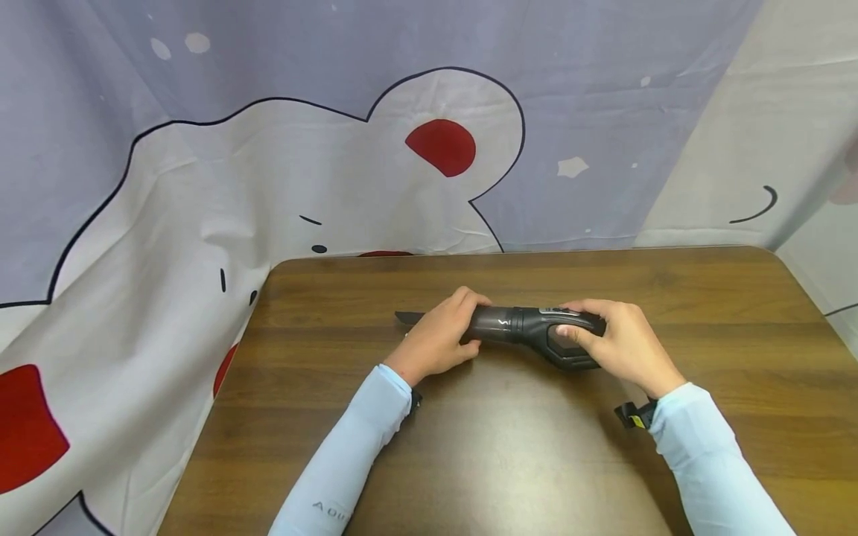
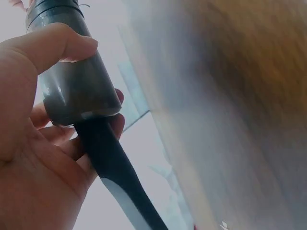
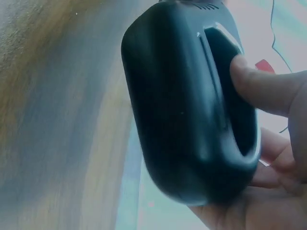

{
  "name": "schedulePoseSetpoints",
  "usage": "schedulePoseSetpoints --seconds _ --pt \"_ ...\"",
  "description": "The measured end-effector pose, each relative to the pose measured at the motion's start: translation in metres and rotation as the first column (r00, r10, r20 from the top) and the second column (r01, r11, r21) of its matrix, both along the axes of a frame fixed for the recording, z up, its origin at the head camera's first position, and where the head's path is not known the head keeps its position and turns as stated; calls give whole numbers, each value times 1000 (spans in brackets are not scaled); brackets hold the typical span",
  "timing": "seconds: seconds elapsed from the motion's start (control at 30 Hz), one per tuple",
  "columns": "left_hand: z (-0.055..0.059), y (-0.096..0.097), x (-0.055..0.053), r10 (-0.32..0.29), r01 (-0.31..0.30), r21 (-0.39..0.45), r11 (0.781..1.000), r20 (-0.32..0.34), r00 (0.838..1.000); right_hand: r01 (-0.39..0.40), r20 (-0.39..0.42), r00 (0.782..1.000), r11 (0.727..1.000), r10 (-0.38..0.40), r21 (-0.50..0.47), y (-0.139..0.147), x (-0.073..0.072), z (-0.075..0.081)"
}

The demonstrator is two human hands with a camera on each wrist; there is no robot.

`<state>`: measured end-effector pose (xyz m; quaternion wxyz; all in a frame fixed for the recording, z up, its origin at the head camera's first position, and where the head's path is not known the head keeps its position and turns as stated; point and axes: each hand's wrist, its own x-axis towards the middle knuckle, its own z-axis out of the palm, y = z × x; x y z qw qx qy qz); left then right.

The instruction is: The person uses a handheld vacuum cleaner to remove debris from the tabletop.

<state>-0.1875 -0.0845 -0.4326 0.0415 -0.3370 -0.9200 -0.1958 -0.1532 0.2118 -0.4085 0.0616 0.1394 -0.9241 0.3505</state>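
Note:
A black handheld vacuum cleaner (image 1: 526, 324) lies crosswise between both hands, low over the wooden table. My left hand (image 1: 439, 339) grips its smoky see-through dust cup (image 2: 79, 91), thumb on one side and fingers round the other. From the cup's end a flat black crevice nozzle (image 2: 115, 163) sticks out, pointing left in the head view. My right hand (image 1: 630, 346) holds the looped handle (image 1: 590, 321) at the other end. In the right wrist view the thumb sits at the handle opening, and the rounded rear body (image 3: 168, 105) faces the camera.
The brown wooden table (image 1: 509, 454) has rounded far corners. Behind it and along its left side hangs a cartoon-print curtain (image 1: 281, 171) in white, lilac and red. A dark thin cable (image 1: 841, 309) shows at the right edge.

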Motion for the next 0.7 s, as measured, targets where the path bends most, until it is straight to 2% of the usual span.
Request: schedulePoseSetpoints --seconds 0.13,0.4,0.7 --pt "-4 -5 -7 29 -29 18 999 8 1000 -15 14 1000 1000 15 -19 -1 -7 -6" --pt "-13 -10 -18 58 -59 40 997 39 998 -36 -75 997 999 34 -23 -1 -24 -20" --pt "-15 -10 -28 71 -75 34 997 88 994 -33 -33 999 999 33 -6 -1 -41 -31"
